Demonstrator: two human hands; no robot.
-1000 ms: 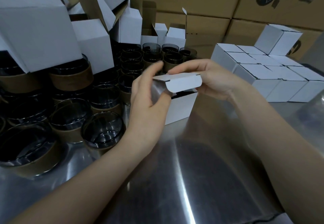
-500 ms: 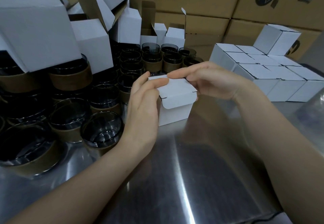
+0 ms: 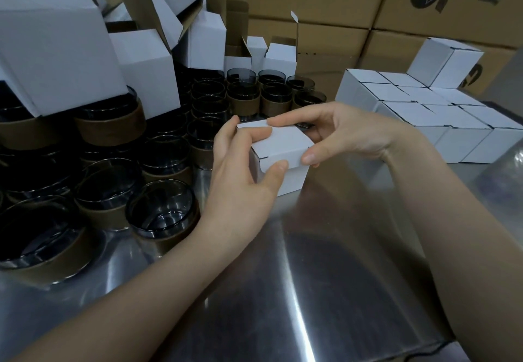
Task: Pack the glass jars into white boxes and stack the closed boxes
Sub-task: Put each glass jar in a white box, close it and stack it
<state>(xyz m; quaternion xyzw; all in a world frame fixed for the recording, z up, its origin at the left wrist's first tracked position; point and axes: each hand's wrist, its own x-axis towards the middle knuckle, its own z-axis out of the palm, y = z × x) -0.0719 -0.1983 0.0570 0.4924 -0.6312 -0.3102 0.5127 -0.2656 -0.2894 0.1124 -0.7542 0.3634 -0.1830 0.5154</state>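
- The white box [image 3: 285, 146] stands mid-bench [image 3: 325, 276], its lid folded down and the front flap seemingly not yet tucked in (whether a jar sits inside cannot be seen).
- The left hand [image 3: 240, 169] grips its left side with the thumb on the flap, while the right hand [image 3: 348, 135] pinches the lid's right edge.
- Done: closed boxes [image 3: 424, 112] are grouped at the right, with one stacked on top.
- Left: many glass jars [image 3: 161, 211] and open boxes [image 3: 141, 64] wait at the left, so much likely remains.

L hand [image 3: 240, 180], R hand [image 3: 353, 135], gripping white box [image 3: 287, 142]
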